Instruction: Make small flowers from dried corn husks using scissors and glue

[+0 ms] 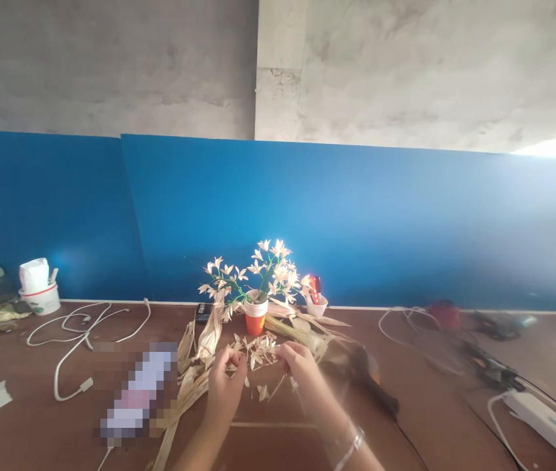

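Observation:
My left hand (226, 376) is closed in a pinch low over the table, its fingertips beside a heap of small cut corn husk petals (253, 356). Across that heap, my right hand (300, 363) is pinched too, thumb and forefinger together. Whatever either hand holds is too small to make out. Behind the heap, stacked orange-and-white paper cups (255, 320) bear a bunch of pale husk flowers (278, 268) on green stems. Dried corn husks (212, 333) lie to the left of the cups, and more husks (302, 333) spread to the right.
A dark hot-air tool (379, 386) with a cord lies right of my right hand. White cables (82, 333) and a blurred-out phone-like object (138, 392) are on the left. A power strip (547, 418) sits far right. A blue partition (307, 209) stands behind the table.

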The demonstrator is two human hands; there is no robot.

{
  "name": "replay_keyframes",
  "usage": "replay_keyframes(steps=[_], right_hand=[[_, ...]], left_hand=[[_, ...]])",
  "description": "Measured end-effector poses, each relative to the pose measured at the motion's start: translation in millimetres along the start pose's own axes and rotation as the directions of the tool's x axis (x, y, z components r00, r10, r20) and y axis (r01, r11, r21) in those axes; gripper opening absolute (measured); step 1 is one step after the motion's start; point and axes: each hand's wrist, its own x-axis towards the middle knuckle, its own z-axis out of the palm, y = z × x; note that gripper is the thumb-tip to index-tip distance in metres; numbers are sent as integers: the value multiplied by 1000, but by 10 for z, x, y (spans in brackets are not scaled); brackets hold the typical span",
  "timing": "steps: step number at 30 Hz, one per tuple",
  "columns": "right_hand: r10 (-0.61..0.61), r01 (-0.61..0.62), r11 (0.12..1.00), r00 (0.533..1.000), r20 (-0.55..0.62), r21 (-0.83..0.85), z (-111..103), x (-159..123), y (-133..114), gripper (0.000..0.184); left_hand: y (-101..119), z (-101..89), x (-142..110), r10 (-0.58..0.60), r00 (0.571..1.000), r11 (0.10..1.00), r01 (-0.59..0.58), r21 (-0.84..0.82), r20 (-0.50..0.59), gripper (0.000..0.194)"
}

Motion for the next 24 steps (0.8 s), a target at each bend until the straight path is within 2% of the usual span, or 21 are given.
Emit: replay_keyframes(steps=[4,9,13,19,24], right_hand=[[16,-16,999,1000,6,30,10,7,76,22],[-12,11,998,1000,14,64,18,116,195,21],[-20,19,996,1000,15,86,-20,159,230,26],[23,-24,993,1000,15,117,-77,125,310,26],[67,-69,990,997,24,119,-64,127,383,27]], left_hand=[[-51,-9,9,69,998,997,-69,24,4,30],[-79,-24,28,93,994,995,-96,43,65,31],[-100,-7,22,124,990,991,-127,35,61,36],[-133,73,-52,78,994,996,-80,34,80,37],[-77,107,-109,19,992,999,-22,29,122,38]])
